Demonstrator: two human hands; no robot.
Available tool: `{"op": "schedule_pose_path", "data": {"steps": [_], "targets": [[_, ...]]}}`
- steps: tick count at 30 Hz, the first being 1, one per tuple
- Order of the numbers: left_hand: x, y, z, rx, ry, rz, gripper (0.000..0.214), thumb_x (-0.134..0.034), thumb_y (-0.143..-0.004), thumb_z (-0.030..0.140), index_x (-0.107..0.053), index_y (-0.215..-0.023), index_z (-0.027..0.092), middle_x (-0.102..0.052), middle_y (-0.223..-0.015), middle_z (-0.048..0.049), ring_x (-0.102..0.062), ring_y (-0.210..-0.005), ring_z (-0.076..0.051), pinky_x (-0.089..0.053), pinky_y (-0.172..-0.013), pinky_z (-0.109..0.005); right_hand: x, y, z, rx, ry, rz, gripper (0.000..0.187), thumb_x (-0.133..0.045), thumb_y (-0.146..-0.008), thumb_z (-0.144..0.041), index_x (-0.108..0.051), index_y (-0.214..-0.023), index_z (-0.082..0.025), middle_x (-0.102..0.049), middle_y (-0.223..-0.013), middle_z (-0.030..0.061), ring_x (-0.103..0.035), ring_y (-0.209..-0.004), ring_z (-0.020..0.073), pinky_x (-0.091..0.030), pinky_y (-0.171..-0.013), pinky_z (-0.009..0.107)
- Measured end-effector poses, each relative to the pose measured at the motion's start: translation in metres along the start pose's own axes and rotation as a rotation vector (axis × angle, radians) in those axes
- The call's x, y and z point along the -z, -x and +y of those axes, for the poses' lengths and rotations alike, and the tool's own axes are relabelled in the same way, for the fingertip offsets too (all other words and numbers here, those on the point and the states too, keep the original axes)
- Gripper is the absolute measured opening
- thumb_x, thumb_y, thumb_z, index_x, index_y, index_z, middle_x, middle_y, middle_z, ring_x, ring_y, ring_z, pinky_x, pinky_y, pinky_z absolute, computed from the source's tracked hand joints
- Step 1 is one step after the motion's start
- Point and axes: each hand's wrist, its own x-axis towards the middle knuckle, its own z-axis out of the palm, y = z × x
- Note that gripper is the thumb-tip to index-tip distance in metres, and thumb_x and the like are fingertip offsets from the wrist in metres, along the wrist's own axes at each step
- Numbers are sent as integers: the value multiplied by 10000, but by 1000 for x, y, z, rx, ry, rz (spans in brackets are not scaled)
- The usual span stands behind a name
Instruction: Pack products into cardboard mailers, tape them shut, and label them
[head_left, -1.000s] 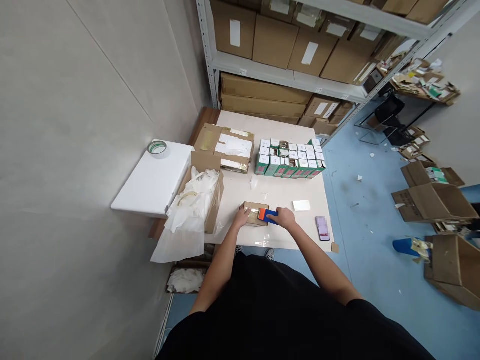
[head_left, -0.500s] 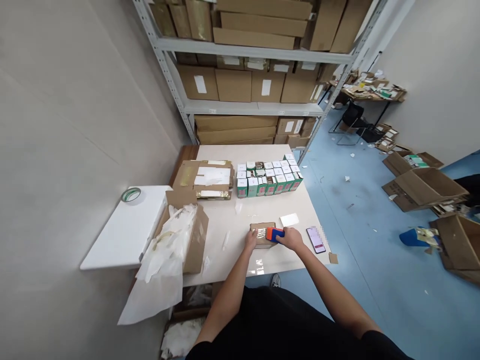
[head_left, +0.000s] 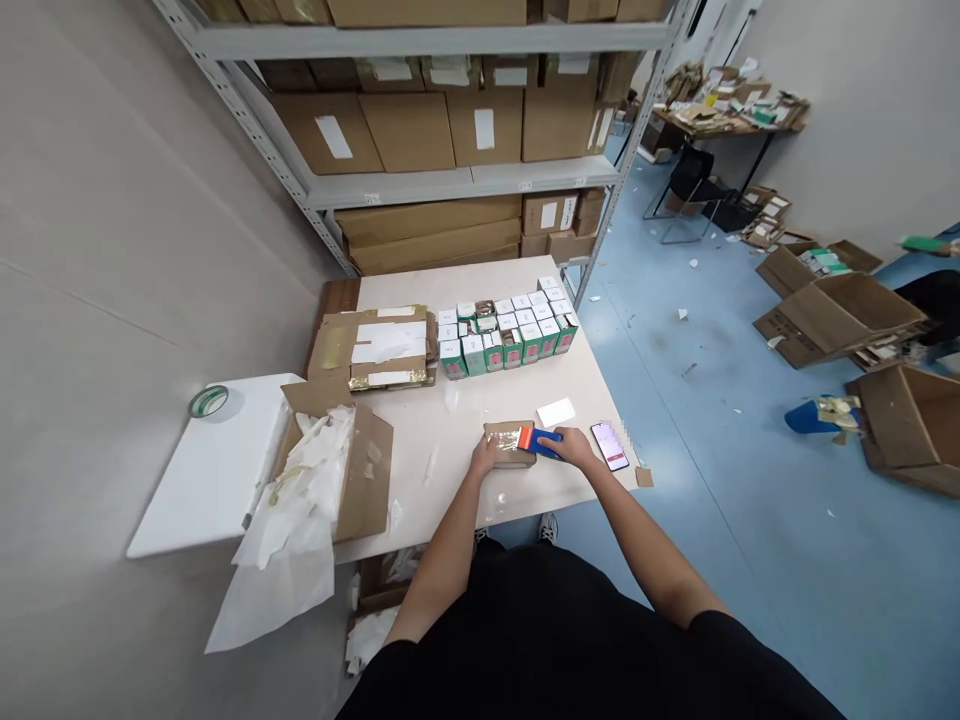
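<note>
A small brown cardboard box (head_left: 507, 443) lies near the front edge of the white table (head_left: 480, 400). My left hand (head_left: 484, 459) rests against the box's left side, fingers curled on it. My right hand (head_left: 574, 447) grips a blue and orange tape dispenser (head_left: 537, 441) pressed on the box's right end. Shiny tape runs across the top of the box.
A phone (head_left: 609, 446) and a white card (head_left: 556, 412) lie right of the box. Several green-and-white cartons (head_left: 504, 333) stand in rows behind. A flattened box (head_left: 375, 347), an open box with white wrapping (head_left: 330, 470), a tape roll (head_left: 208, 401) and shelving with cartons (head_left: 420, 130) surround the table.
The camera has tilted and shifted, so the scene has slid in view. Both hands stay on the small box, the dispenser still at its right end.
</note>
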Motion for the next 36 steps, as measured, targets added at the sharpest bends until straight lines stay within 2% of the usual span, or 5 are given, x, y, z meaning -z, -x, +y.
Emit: {"op": "schedule_pose_path", "data": {"steps": [5, 16, 23, 29, 36], "targets": [[-3, 0, 1, 16, -24, -15, 551, -402, -1049, 552, -624, -1395, 185, -709, -1341, -121, -674, -1220, -274, -480, -1088, -401, 15, -6, 4, 53, 22, -72, 510, -623, -914, -675, -778, -975, -194, -783, -979, 87, -693, -890, 208, -376, -662, 232], [7, -9, -6, 41, -96, -25, 593, -452, -1011, 624, -655, -1362, 191, -717, -1330, -126, -670, -1232, -290, -495, -1044, -357, 46, -8, 82, -63, 126, -51, 496, -685, -840, -685, -776, -870, -199, -767, -892, 93, -679, -830, 221, -371, -621, 258], [51, -12, -18, 59, -154, 12, 558, -446, -1010, 624, -749, -1197, 194, -764, -1229, -104, -681, -1207, -290, -510, -1007, -333, -2, -16, 10, -49, 87, -80, 481, -648, -900, -651, -769, -894, -185, -783, -934, 111, -704, -846, 226, -376, -613, 247], [111, -5, -28, 131, -208, 325, 544, -506, -995, 550, -629, -1390, 197, -636, -1452, -126, -594, -1331, -280, -464, -1078, -353, -47, -26, -70, 11, 68, -64, 544, -598, -911, -713, -760, -921, -194, -783, -942, 99, -709, -858, 214, -381, -607, 239], [134, 0, -29, 94, -160, 176, 537, -487, -987, 598, -703, -1312, 229, -759, -1232, -107, -690, -1144, -286, -511, -945, -337, -70, -42, -161, -12, 182, -110, 584, -613, -885, -727, -758, -1010, -175, -774, -1074, 140, -728, -984, 260, -455, -668, 261]]}}
